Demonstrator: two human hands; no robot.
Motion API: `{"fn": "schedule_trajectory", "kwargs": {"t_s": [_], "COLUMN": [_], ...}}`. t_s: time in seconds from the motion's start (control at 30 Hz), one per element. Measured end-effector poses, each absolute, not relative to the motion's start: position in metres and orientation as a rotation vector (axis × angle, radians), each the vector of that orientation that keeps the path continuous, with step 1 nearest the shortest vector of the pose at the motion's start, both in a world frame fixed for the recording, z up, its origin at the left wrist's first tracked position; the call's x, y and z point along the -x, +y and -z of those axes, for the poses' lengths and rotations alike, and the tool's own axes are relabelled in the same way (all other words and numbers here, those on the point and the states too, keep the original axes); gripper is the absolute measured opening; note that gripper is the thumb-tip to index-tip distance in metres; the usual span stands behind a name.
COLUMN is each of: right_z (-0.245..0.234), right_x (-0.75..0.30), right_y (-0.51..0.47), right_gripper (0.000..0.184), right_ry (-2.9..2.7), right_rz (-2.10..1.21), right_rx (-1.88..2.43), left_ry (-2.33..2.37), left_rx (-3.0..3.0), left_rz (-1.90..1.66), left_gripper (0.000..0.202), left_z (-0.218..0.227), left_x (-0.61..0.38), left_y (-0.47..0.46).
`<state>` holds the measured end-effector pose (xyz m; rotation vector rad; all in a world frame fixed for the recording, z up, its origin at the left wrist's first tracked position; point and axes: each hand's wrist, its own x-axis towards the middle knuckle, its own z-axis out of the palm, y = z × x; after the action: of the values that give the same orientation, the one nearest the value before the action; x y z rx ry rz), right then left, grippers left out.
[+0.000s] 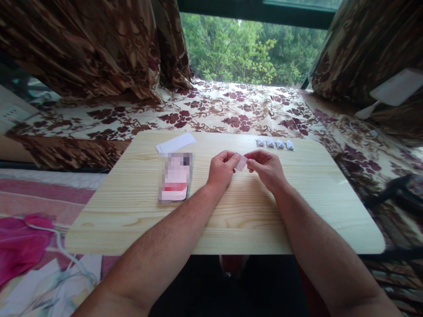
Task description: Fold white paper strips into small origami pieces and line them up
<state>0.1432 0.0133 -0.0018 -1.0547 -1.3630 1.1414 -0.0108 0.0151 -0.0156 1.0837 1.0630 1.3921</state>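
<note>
A small whitish piece of paper (241,162) is held over the middle of the table. My left hand (224,166) pinches it from the left, thumb on top. My right hand (265,165) has its fingers curled together at the paper's right edge, thumb and forefinger gripping there. Beyond my right hand, several small folded paper shapes (280,144) stand in a row near the table's far edge. Flat white paper strips (176,143) lie at the far left of the table. Closer in on that side is a pink phone (175,176), partly blurred out.
The light wooden table (115,215) has rounded corners. Behind it, a flowered cloth (244,108) covers the window ledge, with patterned curtains (109,48) on both sides. Left of the table are a white cable (61,246) and a pink cloth (24,246).
</note>
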Motion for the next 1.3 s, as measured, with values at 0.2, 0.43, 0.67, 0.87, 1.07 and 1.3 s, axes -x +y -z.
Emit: {"fn": "schedule_trajectory", "kwargs": {"t_s": [0.2,0.43,0.67,0.87,1.07,1.3], "right_z": [0.002,0.007,-0.001,-0.005,-0.005,-0.008], "right_x": [-0.143,-0.146,-0.155,-0.161,-0.163,-0.162], "right_y": [0.014,0.017,0.017,0.016,0.019,0.019], "right_gripper": [0.019,0.014,0.004,0.006,0.011,0.017], "right_ry": [-1.365,-1.448,-1.664,-1.729,-1.679,-1.623], "right_rz": [-1.106,-1.112,-1.056,-1.094,-1.182,-1.195], "right_rx": [0.999,0.849,0.817,0.861,0.953,1.010], "left_ry": [1.049,1.052,1.082,1.077,1.059,1.004], "left_rx": [-0.992,-1.090,-1.128,-1.164,-1.195,-1.193], "left_rz": [-1.367,-1.333,-1.312,-1.272,-1.207,-1.194], "left_gripper": [0.022,0.022,0.024,0.024,0.019,0.012], "left_z": [0.014,0.014,0.013,0.016,0.015,0.016], "left_x": [0.011,0.011,0.010,0.011,0.012,0.010], "left_y": [0.017,0.014,0.012,0.013,0.013,0.012]}}
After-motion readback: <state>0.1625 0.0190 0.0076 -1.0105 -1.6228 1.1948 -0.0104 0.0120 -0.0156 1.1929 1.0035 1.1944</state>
